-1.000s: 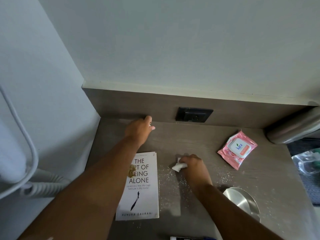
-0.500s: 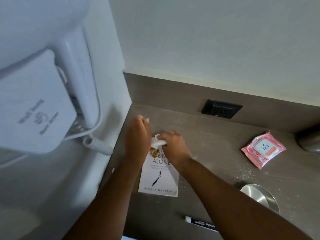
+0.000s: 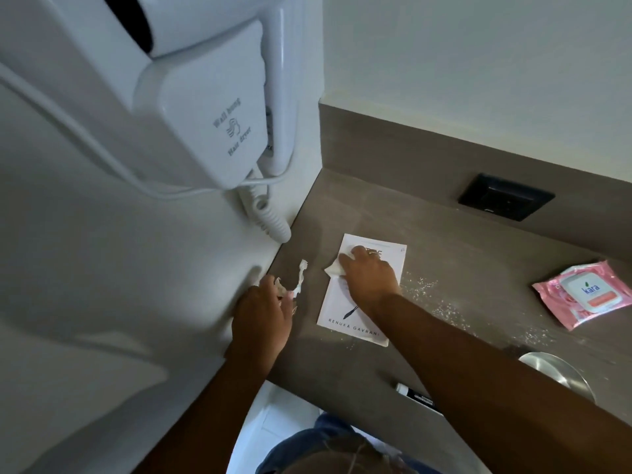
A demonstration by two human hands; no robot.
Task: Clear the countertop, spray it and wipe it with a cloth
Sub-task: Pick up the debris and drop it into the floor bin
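Note:
A white paperback book [image 3: 352,314] lies on the grey-brown countertop [image 3: 451,254] near the left wall. My right hand [image 3: 367,273] rests on the book's upper half, pressing a small white tissue [image 3: 332,268] against it. My left hand [image 3: 263,314] hovers at the counter's left edge beside the book, pinching a thin twisted scrap of white paper [image 3: 301,275]. White crumbs [image 3: 441,302] are scattered on the counter to the right of the book.
A pink wet-wipes pack [image 3: 586,294] lies at the right. A round metal dish [image 3: 561,371] and a black-and-white marker [image 3: 415,395] sit by the front edge. A black socket [image 3: 504,196] is set in the backsplash. A wall-hung hair dryer [image 3: 205,107] with coiled cord overhangs the left corner.
My left hand drew back from the book to the counter's left edge, now holding a paper scrap. My right hand moved further onto the book with the tissue. The view swung left.

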